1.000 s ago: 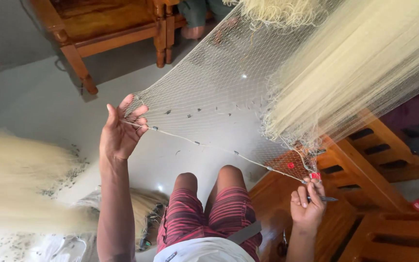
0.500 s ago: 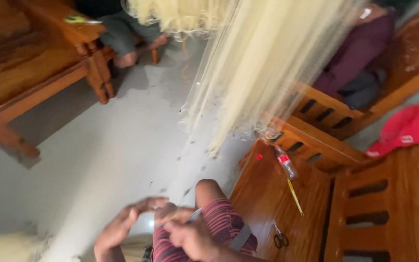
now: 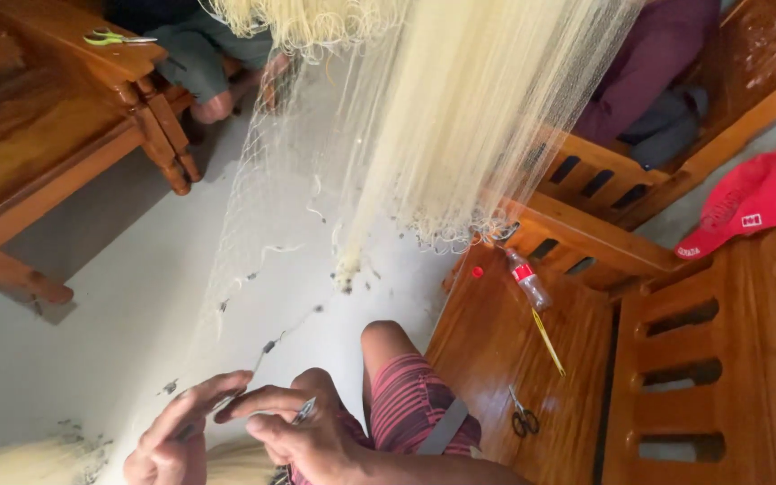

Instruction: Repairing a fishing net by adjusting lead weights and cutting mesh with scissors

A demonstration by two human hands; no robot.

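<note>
A pale, fine fishing net [image 3: 442, 135] hangs from above in a thick bundle, and one thin sheet of it spreads down to my hands. Its edge cord with small dark weights [image 3: 267, 346] runs to my left hand [image 3: 177, 436], whose fingers pinch it. My right hand [image 3: 312, 440] is close against the left and holds a thin grey netting needle [image 3: 304, 411]. Both hands are low in the view, just in front of my knees in striped red shorts [image 3: 410, 404].
A wooden bench [image 3: 496, 359] on my right carries a small plastic bottle [image 3: 527, 278], a yellow stick [image 3: 547, 341] and scissors [image 3: 523, 420]. A red cap [image 3: 752, 202] lies further right. Green-handled scissors [image 3: 114, 38] lie on a wooden table [image 3: 38, 135] at the left. Other people sit at the top.
My hands, stretched wide apart on the net's edge a second ago, have come together low in front of my knees. The view has swung towards the bench.
</note>
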